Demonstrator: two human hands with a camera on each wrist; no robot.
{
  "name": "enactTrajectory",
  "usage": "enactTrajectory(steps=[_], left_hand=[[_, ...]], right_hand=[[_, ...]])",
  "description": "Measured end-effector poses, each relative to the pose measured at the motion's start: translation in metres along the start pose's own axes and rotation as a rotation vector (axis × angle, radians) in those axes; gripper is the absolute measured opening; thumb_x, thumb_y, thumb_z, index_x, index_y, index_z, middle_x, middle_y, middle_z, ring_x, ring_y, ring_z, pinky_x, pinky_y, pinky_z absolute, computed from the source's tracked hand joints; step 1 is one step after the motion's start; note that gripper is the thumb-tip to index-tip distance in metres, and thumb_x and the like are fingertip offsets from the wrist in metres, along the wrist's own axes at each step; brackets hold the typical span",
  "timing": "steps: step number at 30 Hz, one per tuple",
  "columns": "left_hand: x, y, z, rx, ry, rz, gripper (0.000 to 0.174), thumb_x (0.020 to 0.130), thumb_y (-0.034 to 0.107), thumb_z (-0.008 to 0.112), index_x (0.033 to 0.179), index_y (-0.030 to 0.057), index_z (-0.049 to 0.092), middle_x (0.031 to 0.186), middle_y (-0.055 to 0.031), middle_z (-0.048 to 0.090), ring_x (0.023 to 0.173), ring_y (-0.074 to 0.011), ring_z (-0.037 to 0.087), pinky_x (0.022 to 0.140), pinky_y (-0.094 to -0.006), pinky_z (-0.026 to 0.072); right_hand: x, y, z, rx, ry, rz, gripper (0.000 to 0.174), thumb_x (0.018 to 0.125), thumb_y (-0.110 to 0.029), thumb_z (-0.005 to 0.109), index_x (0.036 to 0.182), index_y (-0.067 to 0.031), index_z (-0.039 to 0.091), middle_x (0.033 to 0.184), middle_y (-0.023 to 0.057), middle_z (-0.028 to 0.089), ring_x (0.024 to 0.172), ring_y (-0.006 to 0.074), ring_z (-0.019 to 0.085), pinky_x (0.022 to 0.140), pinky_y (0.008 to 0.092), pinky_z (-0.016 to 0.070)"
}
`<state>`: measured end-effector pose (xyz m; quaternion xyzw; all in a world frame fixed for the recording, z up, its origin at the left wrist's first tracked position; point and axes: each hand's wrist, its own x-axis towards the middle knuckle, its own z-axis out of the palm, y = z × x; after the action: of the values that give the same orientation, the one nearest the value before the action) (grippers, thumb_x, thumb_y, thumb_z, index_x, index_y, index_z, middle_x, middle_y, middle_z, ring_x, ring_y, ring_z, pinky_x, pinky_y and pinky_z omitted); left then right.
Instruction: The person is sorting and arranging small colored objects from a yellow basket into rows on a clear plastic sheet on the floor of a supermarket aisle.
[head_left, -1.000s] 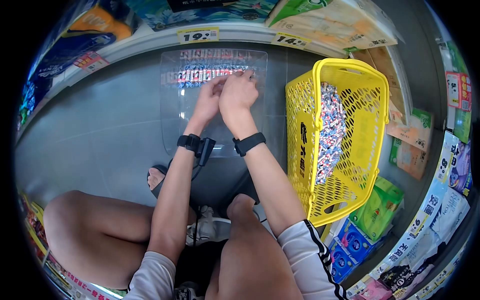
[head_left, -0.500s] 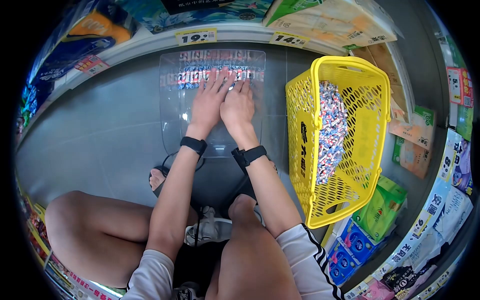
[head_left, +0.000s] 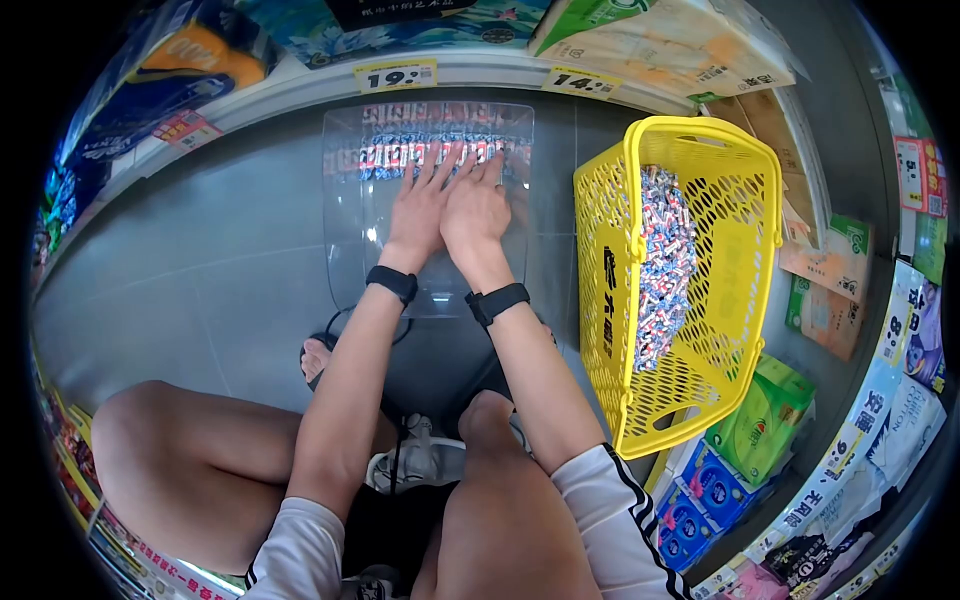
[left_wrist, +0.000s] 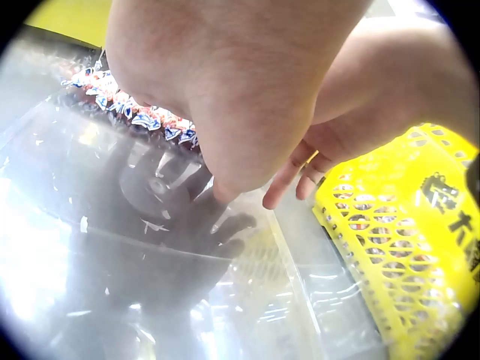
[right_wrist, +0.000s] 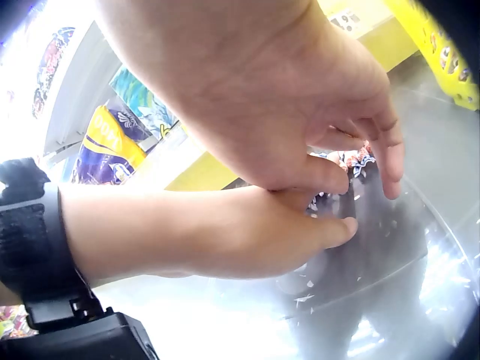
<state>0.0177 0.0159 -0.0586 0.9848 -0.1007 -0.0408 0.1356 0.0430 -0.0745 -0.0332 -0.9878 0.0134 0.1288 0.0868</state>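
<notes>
Rows of small wrapped candies (head_left: 385,158), red, white and blue, lie along the far end of a clear plastic bin (head_left: 350,235) on the floor. My left hand (head_left: 416,212) reaches over the bin with fingers extended, fingertips at the nearer candy row. Beside it, my right hand (head_left: 476,212) also has its fingers stretched toward that row, its thumb side close against the left hand. In the right wrist view, the left thumb (right_wrist: 334,231) points out over the bin. The left wrist view shows the right hand's fingers (left_wrist: 281,184) hanging apart, with nothing held between them.
A yellow shopping basket (head_left: 610,300) stands right of the bin, holding a heap of similar candies (head_left: 662,270). Shelves with tissue packs (head_left: 660,45) and price tags (head_left: 395,75) run behind the bin. More packs (head_left: 755,415) line the right side.
My hands were bunched together over the candy row one second ago. The left hand has since turned and spread its fingers flat beside the right. Between the last two frames, little differs.
</notes>
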Motion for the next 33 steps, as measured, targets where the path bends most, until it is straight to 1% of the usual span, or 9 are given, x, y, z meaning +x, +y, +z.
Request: enactTrajectory(steps=[1,5,7,16,18,20,22,24,33], left_hand=[[0.001,-0.001,-0.001,0.001,0.001,-0.003,0.081,0.096,0.032,0.060,0.168,0.0291,0.023,0.175,-0.0009,0.017,0.161,-0.0320,0.017,0.126,-0.0562,0.0244],[0.001,-0.008,0.001,0.006,0.031,-0.012,0.084,0.094,0.030,0.063,0.168,0.0274,0.023,0.175,-0.0036,0.018,0.160,-0.0327,0.018,0.126,-0.0555,0.0245],[0.001,-0.009,0.002,0.006,0.031,-0.018,0.084,0.094,0.029,0.063,0.168,0.0270,0.022,0.175,-0.0045,0.019,0.160,-0.0330,0.018,0.126,-0.0551,0.0246],[-0.002,-0.005,-0.004,-0.033,-0.008,-0.050,0.083,0.095,0.024,0.063,0.167,0.0272,0.023,0.174,-0.0048,0.021,0.159,-0.0344,0.022,0.126,-0.0545,0.0250],[-0.002,-0.003,-0.004,0.019,0.002,-0.069,0.083,0.093,0.029,0.068,0.166,0.0289,0.027,0.173,-0.0018,0.025,0.159,-0.0286,0.023,0.127,-0.0508,0.0267],[-0.002,-0.003,-0.005,-0.016,-0.002,-0.065,0.082,0.095,0.025,0.065,0.167,0.0279,0.025,0.173,-0.0032,0.023,0.159,-0.0312,0.022,0.126,-0.0526,0.0262],[-0.001,-0.002,-0.004,-0.049,-0.005,-0.060,0.081,0.096,0.022,0.062,0.167,0.0268,0.023,0.174,-0.0045,0.021,0.159,-0.0338,0.022,0.126,-0.0544,0.0257],[0.000,-0.001,-0.002,0.041,-0.016,-0.084,0.081,0.094,0.030,0.066,0.166,0.0305,0.027,0.173,-0.0012,0.024,0.159,-0.0280,0.023,0.127,-0.0506,0.0264],[-0.003,-0.003,-0.001,0.056,0.024,-0.075,0.084,0.094,0.029,0.066,0.167,0.0251,0.025,0.173,-0.0030,0.023,0.159,-0.0293,0.024,0.126,-0.0516,0.0272]], right_hand=[[0.001,-0.001,-0.003,0.004,-0.027,0.002,0.066,0.092,-0.018,0.067,0.148,0.0112,0.046,0.165,0.0268,0.031,0.107,0.0333,0.072,0.085,0.0375,0.0624],[-0.001,-0.003,-0.013,0.088,-0.096,0.041,0.069,0.092,-0.015,0.068,0.149,0.0131,0.042,0.167,0.0264,0.025,0.108,0.0336,0.073,0.084,0.0371,0.0632],[-0.001,0.000,-0.017,0.216,-0.196,0.053,0.080,0.089,-0.012,0.064,0.154,0.0154,0.027,0.168,0.0292,0.020,0.114,0.0476,0.067,0.094,0.0500,0.0588],[-0.004,0.007,-0.021,0.299,-0.217,0.085,0.086,0.086,-0.014,0.069,0.157,0.0107,0.026,0.172,0.0201,0.019,0.111,0.0472,0.069,0.092,0.0515,0.0587],[-0.003,0.007,-0.022,0.307,-0.213,0.091,0.086,0.086,-0.014,0.069,0.157,0.0102,0.026,0.172,0.0195,0.018,0.111,0.0474,0.069,0.092,0.0518,0.0587],[-0.004,0.008,-0.023,0.316,-0.209,0.097,0.087,0.086,-0.014,0.070,0.158,0.0097,0.026,0.172,0.0189,0.018,0.110,0.0476,0.069,0.092,0.0520,0.0587],[-0.004,0.009,-0.024,0.258,-0.169,0.043,0.071,0.095,-0.009,0.060,0.155,0.0134,0.029,0.172,0.0201,0.019,0.103,0.0421,0.073,0.084,0.0508,0.0610],[-0.002,0.009,-0.023,0.249,-0.165,0.044,0.070,0.096,-0.009,0.059,0.155,0.0131,0.029,0.172,0.0200,0.019,0.102,0.0423,0.073,0.084,0.0511,0.0609],[-0.011,0.009,-0.021,0.269,-0.108,0.024,0.069,0.096,-0.010,0.057,0.156,0.0112,0.029,0.172,0.0195,0.019,0.100,0.0421,0.074,0.080,0.0496,0.0618]])
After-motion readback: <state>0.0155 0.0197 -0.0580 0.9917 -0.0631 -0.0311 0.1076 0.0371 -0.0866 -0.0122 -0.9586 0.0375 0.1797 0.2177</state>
